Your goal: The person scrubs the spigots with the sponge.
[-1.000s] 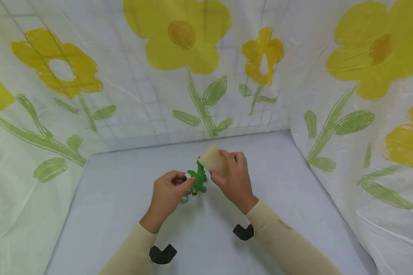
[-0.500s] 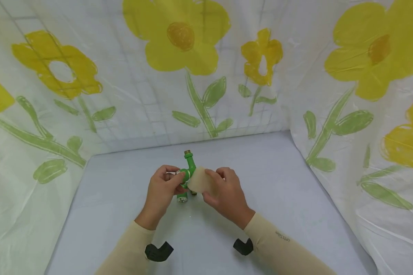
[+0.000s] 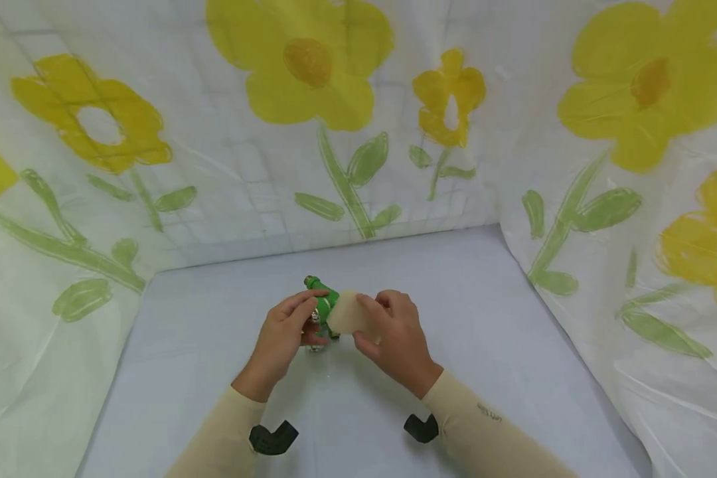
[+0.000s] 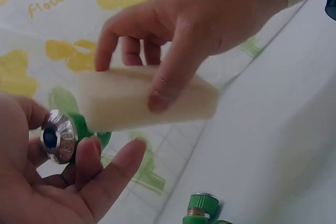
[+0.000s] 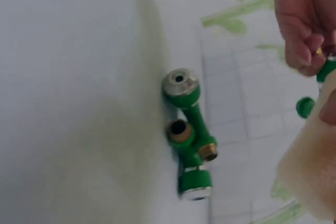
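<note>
My left hand (image 3: 277, 342) holds a green pipe valve (image 3: 326, 299) between fingers and thumb, above the table. Its chrome cap (image 4: 62, 137) with a dark blue centre faces the palm in the left wrist view. A cream sponge (image 3: 348, 315) is pinched in my right hand (image 3: 399, 342), thumb on one side and fingers on the other. In the head view the sponge overlaps the right side of the valve, which it partly hides. Below the hands, green fittings (image 5: 191, 140) with brass threads and chrome ends sit on the table, mostly hidden from the head view.
The pale table (image 3: 484, 299) is closed in at the back and sides by a white flower-printed curtain (image 3: 227, 199). Black angled pieces (image 3: 273, 438) show beside both wrists, over the table.
The sponge has come down and left from the valve's upper end to its body. The valve has turned, so its brass-tipped end now leans to the upper left.
</note>
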The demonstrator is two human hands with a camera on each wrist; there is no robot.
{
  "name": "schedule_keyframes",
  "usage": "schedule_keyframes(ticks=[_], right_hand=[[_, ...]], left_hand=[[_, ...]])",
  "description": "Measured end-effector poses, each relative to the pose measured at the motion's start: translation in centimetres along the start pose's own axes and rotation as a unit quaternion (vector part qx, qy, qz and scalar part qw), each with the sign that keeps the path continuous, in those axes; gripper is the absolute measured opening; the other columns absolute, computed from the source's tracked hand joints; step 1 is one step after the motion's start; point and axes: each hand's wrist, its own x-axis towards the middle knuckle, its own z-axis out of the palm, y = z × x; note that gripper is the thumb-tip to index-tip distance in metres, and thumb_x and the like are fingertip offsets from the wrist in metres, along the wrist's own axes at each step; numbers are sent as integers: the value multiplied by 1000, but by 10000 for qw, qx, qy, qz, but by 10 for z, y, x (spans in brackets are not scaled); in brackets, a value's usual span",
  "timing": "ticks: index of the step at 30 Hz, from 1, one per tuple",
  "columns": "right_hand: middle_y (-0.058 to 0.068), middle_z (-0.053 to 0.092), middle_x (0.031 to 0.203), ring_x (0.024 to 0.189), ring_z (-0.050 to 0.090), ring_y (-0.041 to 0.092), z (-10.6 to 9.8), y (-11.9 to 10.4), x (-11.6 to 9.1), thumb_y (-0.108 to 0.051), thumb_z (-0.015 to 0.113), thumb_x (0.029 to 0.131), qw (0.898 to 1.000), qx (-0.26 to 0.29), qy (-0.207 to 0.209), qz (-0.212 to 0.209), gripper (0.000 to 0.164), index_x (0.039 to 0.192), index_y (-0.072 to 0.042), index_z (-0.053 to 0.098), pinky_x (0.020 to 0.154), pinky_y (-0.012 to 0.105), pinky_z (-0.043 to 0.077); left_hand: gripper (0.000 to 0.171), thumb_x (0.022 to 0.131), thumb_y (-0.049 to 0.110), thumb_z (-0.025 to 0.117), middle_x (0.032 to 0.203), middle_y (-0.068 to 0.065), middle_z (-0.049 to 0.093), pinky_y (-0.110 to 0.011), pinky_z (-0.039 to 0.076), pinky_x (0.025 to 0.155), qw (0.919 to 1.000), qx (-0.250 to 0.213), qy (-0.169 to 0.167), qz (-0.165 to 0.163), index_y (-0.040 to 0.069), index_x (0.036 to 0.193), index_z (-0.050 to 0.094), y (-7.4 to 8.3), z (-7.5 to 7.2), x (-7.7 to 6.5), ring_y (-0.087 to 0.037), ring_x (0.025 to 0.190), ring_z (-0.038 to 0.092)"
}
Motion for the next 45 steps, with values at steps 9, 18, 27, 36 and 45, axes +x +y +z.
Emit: schedule_keyframes(ticks=[9,18,27,36,45], right_hand=[[16,54,118,101,55,34,-15,-2,13,-18,90,82,9996,203,137,-165,66,141,-7,64,79,51,49],[14,53,121,111,55,32,-17,2,16,-18,91,83,9973,647,-230,267,71,146,-8,61,79,45,58],[12,53,120,111,55,28,-12,6,7,-16,94,84,9911,873,-662,758,72,147,-7,61,82,44,59],[12,52,130,116,54,26,-10,3,5,-13,90,87,9763,1719,-594,1173,71,150,-7,56,87,46,58],[14,54,136,119,54,27,-15,-14,17,-14,89,88,9800,1799,-247,816,76,154,-6,51,87,49,58]], left_hand=[[45,101,5,77,119,-10,72,-36,62,79,9802,1378,-1231,712,8,145,65,1,-9,-1,-28,99,71],[32,103,17,80,122,-2,70,-40,59,90,9732,1804,-529,1325,11,133,74,0,-10,-2,-24,110,67],[40,103,12,79,122,-10,72,-34,60,83,9845,1592,-374,638,4,141,69,-2,-9,-1,-28,106,69],[34,98,7,81,124,-12,74,-30,60,79,9853,1555,-217,677,0,131,76,-2,-8,-1,-26,102,70],[13,98,10,83,90,0,74,-29,56,60,9694,2271,24,937,10,107,74,-10,3,-3,-18,74,68]])
